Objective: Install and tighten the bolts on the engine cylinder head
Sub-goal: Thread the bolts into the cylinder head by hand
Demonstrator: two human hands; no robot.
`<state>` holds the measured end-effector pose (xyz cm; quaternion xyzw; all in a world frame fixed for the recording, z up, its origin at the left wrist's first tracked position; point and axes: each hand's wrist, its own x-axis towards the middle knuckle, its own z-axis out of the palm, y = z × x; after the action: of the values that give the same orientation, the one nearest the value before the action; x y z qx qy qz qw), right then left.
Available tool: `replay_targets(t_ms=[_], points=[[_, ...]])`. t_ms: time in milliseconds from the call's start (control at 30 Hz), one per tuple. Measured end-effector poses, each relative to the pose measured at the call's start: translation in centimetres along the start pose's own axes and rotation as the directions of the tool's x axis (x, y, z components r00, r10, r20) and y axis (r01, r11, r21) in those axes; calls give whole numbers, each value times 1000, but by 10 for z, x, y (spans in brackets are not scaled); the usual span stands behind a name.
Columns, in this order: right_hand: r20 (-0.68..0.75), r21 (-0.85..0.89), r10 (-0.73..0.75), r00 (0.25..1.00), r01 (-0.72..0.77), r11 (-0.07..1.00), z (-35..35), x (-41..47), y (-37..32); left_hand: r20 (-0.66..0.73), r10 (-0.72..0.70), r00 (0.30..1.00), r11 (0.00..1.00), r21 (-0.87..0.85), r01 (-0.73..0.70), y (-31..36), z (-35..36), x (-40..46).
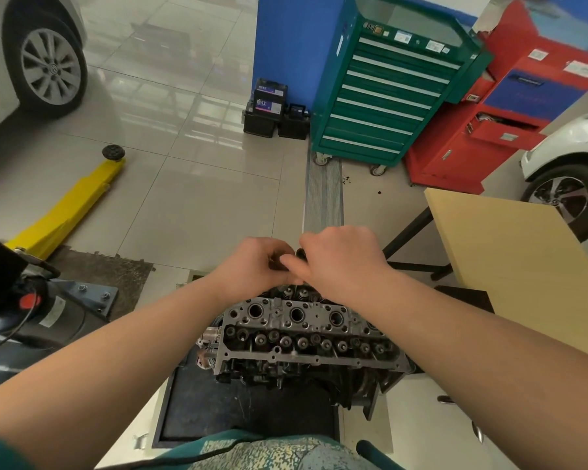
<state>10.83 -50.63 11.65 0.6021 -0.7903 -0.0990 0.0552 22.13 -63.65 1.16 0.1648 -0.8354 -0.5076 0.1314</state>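
Note:
The grey engine cylinder head (306, 330) sits on a dark stand below me, its round bores and valve springs facing up. Both hands meet just above its far edge. My left hand (252, 266) curls its fingers round dark bolts (277, 261), of which only the heads show. My right hand (340, 259) pinches a dark bolt head (300, 252) between them, right beside the left hand's fingers. The bolt shafts are hidden by the hands.
A wooden table (510, 259) stands at the right. A yellow lift arm (72, 208) lies on the floor at left, beside a dark motor unit (48, 313). A green tool cabinet (394, 86), a red cabinet (510, 106) and car batteries (272, 110) stand behind.

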Motion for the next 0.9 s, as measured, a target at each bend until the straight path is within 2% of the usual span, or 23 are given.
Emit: replay_targets(t_ms=[67, 133, 200, 267, 333, 400, 467, 533, 633, 700, 800, 900], points=[[-6, 78, -58, 998, 58, 995, -3, 0, 3, -30, -4, 1000, 997, 83, 7, -4, 0, 1], [29, 149, -164, 986, 158, 976, -5, 0, 5, 15, 22, 1000, 987, 161, -24, -7, -2, 1], [43, 154, -175, 984, 167, 974, -6, 1, 5, 80, 40, 996, 984, 168, -53, -6, -5, -1], [19, 100, -106, 994, 103, 990, -6, 2, 3, 110, 74, 991, 990, 108, -86, -2, -5, -4], [-3, 32, -47, 999, 47, 998, -6, 3, 0, 131, 51, 990, 998, -41, -46, 1, -3, -8], [-3, 14, -6, 1000, 6, 1000, -3, 1, -1, 90, 18, 996, 992, -127, -7, 6, 1, -11], [0, 3, 9, 1000, -9, 1000, -2, 2, -3, 7, 15, 1000, 1000, -9, -15, 7, 3, -10], [-27, 8, -12, 1000, 12, 1000, -4, 2, -3, -12, 48, 999, 985, 167, -45, 8, 2, -7], [4, 72, -147, 989, 146, 987, -10, 3, 0, 37, 23, 999, 977, 213, -30, 6, -3, -4], [46, 87, -217, 975, 212, 973, -13, 3, 0, 87, -15, 996, 981, 192, -2, 6, -6, -3], [49, 77, -203, 978, 199, 977, -11, 3, 0, 148, -27, 989, 993, 120, 9, 7, -8, -3], [42, 90, -193, 980, 189, 978, -7, 7, 1, 110, -22, 994, 999, -42, 27, 7, 0, -9]])
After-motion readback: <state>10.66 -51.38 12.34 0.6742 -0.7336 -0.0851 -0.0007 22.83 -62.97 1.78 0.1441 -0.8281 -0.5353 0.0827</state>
